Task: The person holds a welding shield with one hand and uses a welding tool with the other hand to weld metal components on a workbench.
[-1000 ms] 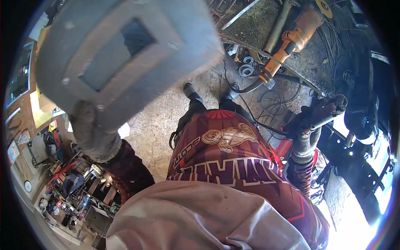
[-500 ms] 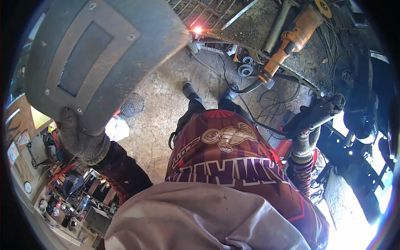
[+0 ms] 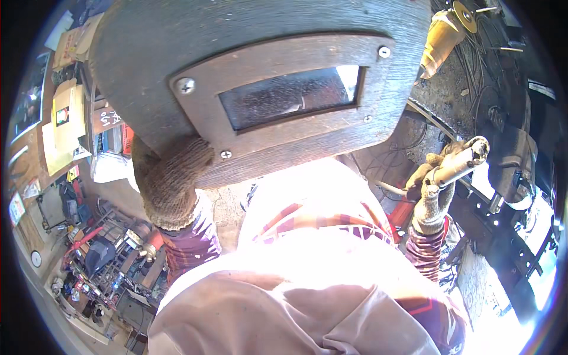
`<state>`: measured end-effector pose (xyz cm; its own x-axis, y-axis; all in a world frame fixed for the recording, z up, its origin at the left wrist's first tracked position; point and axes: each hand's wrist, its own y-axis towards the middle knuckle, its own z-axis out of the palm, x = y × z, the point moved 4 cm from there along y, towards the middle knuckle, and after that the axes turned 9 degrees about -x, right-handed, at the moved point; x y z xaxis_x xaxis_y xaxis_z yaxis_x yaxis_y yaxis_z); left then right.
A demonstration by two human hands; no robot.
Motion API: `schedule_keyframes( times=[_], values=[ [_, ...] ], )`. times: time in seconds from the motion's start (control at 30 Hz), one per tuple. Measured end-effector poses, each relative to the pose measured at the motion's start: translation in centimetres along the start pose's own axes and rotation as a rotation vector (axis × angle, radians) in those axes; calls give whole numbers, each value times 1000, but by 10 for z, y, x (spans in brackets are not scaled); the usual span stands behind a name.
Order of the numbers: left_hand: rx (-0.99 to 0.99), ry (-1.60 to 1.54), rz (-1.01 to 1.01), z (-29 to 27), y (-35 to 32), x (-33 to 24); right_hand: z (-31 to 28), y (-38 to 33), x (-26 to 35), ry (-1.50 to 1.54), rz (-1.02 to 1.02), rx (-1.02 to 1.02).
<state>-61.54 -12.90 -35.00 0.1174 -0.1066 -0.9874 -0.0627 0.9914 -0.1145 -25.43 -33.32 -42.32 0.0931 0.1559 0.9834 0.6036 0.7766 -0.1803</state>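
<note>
My left hand [image 3: 171, 183], in a knitted work glove, is closed around the grip at the lower edge of the hand-held welding shield [image 3: 260, 89], which I hold up close in front of my face so that it fills the upper middle of the view. I judge the shield stiff and fairly light, a rigid board-like shell with a dark glass window [image 3: 293, 97] framed by screws; the glass is the fragile part, so the place to take it is where I have it, low down at the handle, away from the window. Its broad face is turned toward me and tilted a little, with the window's long side running left to right and rising slightly to the right. My right hand [image 3: 432, 201], gloved too, is closed around the electrode holder [image 3: 458, 163] out to my right, well apart from the shield. The holder looks hard and somewhat heavy for its size (the cable behind it is hidden, so I cannot tell how it pulls), and it is best gripped on its handle, as now. Its long axis runs from my fist up and to the right, the tip pointing toward the dark metal frame [image 3: 509, 236]. A yellow angle grinder [image 3: 441, 35] lies on the ground beyond.
</note>
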Motion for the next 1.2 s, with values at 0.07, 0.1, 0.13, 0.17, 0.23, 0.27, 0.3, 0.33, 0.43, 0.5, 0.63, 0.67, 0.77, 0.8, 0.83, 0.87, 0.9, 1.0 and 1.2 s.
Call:
schedule_keyframes(
  times=[0.07, 0.1, 0.13, 0.17, 0.23, 0.27, 0.3, 0.33, 0.43, 0.5, 0.63, 0.67, 0.77, 0.8, 0.83, 0.87, 0.9, 1.0, 1.2],
  values=[
    [3, 147, 116, 1, 0, -1, 2, -1, 4, 8, -13, -18],
    [-4, 184, 170, -4, 0, 2, 4, 0, 5, 22, -1, 2],
    [-12, 218, 223, -8, -1, 6, 4, -1, 5, 22, -1, 1],
    [-18, 218, 235, -12, 0, 9, 3, -1, 3, 8, -7, -19],
    [-13, 125, 165, -13, 1, 12, 4, -1, 4, -6, -13, -39],
    [-9, 67, 112, -12, 3, 12, 5, -2, 5, -6, 1, -48],
    [-6, 28, 74, -13, 5, 14, 5, -2, 5, -6, 16, -56],
    [-6, -1, 47, -15, 6, 15, 6, -1, 5, -5, 17, -54],
    [5, -50, -12, -20, 6, 20, 5, 0, 4, -20, 8, -54],
    [18, -71, -43, -22, 7, 22, 2, 0, 2, -21, -8, -47],
    [28, -108, -96, -29, 6, 25, 2, 1, 5, -42, 1, -20],
    [33, -116, -104, -30, 6, 25, 1, 0, 2, -41, 1, -20],
    [44, -139, -136, -39, 6, 29, -4, 0, -3, -8, -12, -55],
    [52, -149, -148, -42, 7, 32, -4, 1, -4, 11, -23, -35],
    [56, -150, -160, -44, 6, 31, -4, 2, -4, 35, -32, -11],
    [54, -154, -165, -47, 6, 31, -5, 2, -4, 37, -31, -9],
    [57, -140, -180, -52, 5, 29, -6, 1, -4, 30, -24, -16],
    [48, -196, -133, -47, 8, 31, -4, 2, -4, -20, -50, 18],
    [40, -216, -53, -44, 11, 27, 1, 4, 2, -29, -52, 23]
  ],
)
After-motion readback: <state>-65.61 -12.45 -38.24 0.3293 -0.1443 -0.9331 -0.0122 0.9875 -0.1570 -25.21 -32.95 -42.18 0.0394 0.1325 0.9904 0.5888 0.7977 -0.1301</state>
